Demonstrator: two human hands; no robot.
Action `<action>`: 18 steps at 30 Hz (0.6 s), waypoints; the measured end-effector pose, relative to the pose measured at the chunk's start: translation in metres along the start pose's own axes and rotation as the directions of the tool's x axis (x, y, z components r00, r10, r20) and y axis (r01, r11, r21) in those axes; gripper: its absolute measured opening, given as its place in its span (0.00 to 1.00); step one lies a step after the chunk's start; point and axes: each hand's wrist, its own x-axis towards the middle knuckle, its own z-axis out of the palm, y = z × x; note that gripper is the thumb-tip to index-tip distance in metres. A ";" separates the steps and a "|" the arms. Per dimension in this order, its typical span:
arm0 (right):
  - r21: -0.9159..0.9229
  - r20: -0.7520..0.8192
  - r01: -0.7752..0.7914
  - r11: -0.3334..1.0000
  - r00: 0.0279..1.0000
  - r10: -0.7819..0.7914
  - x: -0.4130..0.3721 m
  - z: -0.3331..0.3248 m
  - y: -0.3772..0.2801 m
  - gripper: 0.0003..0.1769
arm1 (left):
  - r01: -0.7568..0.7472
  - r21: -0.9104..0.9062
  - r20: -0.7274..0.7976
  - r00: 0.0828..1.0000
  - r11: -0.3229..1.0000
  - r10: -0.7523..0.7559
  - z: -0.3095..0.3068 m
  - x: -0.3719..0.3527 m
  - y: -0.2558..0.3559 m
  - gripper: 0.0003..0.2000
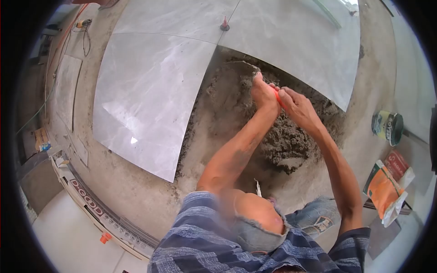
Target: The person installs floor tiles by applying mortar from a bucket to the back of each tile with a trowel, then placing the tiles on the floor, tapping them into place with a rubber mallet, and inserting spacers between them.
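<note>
My left hand [265,94] and my right hand [296,105] are both closed around the red-orange handle of a trowel [278,98], left hand ahead of the right. Its blade, smeared grey, reaches to the upper left over the mortar bed [234,86] and is hard to make out. Clumpy grey mortar [289,141] is heaped under my right forearm. Large glossy grey tiles border the bed: a left tile [145,104] and a right tile [300,50]. A small red tile leveller [224,24] stands where the tile corners meet.
A dark bucket [387,127] stands at right, with an orange and white bag [387,189] nearer me. A long tile cutter [98,211] lies at lower left. A corded power tool [83,23] and cables are at upper left. My bare knee [259,214] is close below.
</note>
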 end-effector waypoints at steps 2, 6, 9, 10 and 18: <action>-0.093 -0.091 0.060 0.994 0.993 -0.069 0.024 0.000 0.021 0.29 | -0.012 -0.067 0.001 1.000 0.998 0.012 0.009 0.013 -0.005 0.15; -0.109 -0.026 0.087 0.990 0.996 -0.090 0.053 -0.016 0.024 0.29 | -0.077 -0.109 -0.010 0.997 0.991 0.076 0.025 0.037 -0.014 0.15; -0.115 -0.037 0.103 0.988 0.994 -0.107 0.064 -0.016 0.026 0.30 | -0.100 -0.046 -0.008 0.995 0.994 0.099 0.029 0.050 -0.012 0.13; -0.133 -0.072 0.083 0.988 0.993 -0.093 0.066 -0.011 0.029 0.28 | -0.133 0.004 0.015 0.991 0.991 0.133 0.026 0.053 -0.011 0.12; -0.062 -0.294 0.002 0.998 0.956 -0.020 0.046 0.045 0.023 0.28 | -0.129 0.189 0.156 0.983 0.973 0.100 -0.004 0.063 0.010 0.10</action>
